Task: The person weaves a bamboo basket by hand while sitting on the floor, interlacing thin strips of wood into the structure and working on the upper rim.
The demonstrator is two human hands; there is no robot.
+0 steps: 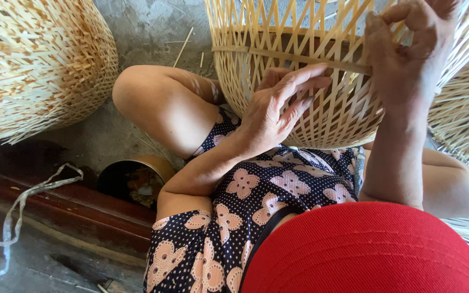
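The right hand [408, 59] is closed around a thin bamboo strip [299, 57], with the thumb and the bent fingers pinching its end near the upper right of the woven wall. This strip runs almost level across the half-made bamboo basket [321, 116], from the pinch toward the left edge, and it lies against the upright slats. The left hand [275, 116] is not closed on anything: its palm and its long fingers are spread flat on the outside of the basket wall, just under the strip, and the fingertips [318, 70] touch the slats near the strip. I cannot tell if the fingertips also press the strip itself.

The basket rests on the lap of the person, between the two bent knees, with the open lattice turned to the camera and loose slat ends standing up at the top. The person wears a dark dress with pale flowers [245, 217], and a red cap brim [365, 249] fills the lower right of the view.

At the far left a finished woven basket [33, 65] stands on the grey concrete floor [142, 32]. Beside the left knee there is a round metal tin [137, 176], and a white plastic string [23, 201] lies on a dark wooden step [77, 211]. Another woven piece [468, 119] shows at the right edge
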